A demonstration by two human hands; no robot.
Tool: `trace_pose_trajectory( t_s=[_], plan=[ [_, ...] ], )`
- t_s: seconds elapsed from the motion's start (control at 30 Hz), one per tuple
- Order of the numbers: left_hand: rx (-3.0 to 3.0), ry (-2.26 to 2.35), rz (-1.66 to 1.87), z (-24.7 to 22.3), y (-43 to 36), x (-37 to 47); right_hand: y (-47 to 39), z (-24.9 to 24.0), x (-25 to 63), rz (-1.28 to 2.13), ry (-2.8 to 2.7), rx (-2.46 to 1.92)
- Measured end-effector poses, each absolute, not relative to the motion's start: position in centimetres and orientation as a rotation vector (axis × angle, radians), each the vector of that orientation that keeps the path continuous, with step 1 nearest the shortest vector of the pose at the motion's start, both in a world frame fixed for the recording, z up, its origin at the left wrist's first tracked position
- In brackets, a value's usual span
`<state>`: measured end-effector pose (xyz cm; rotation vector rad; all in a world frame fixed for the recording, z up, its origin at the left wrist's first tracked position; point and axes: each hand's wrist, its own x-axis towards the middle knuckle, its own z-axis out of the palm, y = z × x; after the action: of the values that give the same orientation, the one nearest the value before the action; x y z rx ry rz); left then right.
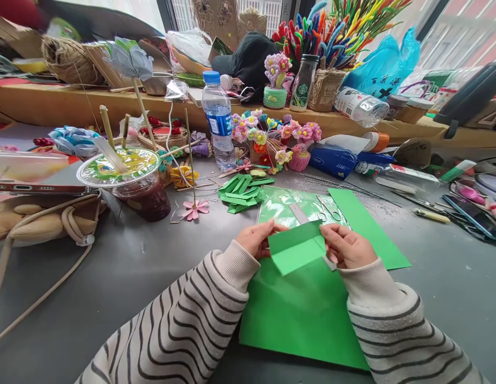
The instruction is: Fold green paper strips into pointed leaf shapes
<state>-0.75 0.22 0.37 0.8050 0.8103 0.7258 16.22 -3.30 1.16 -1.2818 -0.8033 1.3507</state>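
Note:
Between my two hands, above the table, is a small folded piece of green paper [298, 248] with a crease running along it. My left hand [258, 238] pinches its left end, and my right hand [348, 245] grips the right end. Below lies a large green sheet [300, 320]. Just beyond my hands are a clear plastic packet of green paper [276, 202], a ruler [298, 213] partly covered by the held piece, and scissors [330, 208]. A pile of cut green paper strips [242, 192] sits farther left.
A lidded drink cup [146, 197] and a pink paper flower [195, 209] stand to the left. Behind are a water bottle [219, 122], crocheted flowers [256, 128] and a blue tissue pack [332, 160]. Another green sheet [372, 229] and a phone [474, 216] lie right.

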Motion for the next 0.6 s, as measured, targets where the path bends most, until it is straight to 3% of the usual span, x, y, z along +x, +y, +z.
trace_pose_trajectory(
  t_s=[0.17, 0.3, 0.6],
  plan=[
    [1.123, 0.741, 0.661, 0.1, -0.6, -0.1, -3.2, 0.6, 15.6, 1.262, -0.550, -1.234],
    [1.085, 0.829, 0.773, 0.5, -1.3, 0.3, -3.9, 0.4, 14.0, 1.134, -0.687, -1.216],
    [0.995, 0.891, 0.759, 0.7, -0.9, 0.2, -4.0, 0.7, 15.2, 1.190, -1.173, -1.257]
  ],
)
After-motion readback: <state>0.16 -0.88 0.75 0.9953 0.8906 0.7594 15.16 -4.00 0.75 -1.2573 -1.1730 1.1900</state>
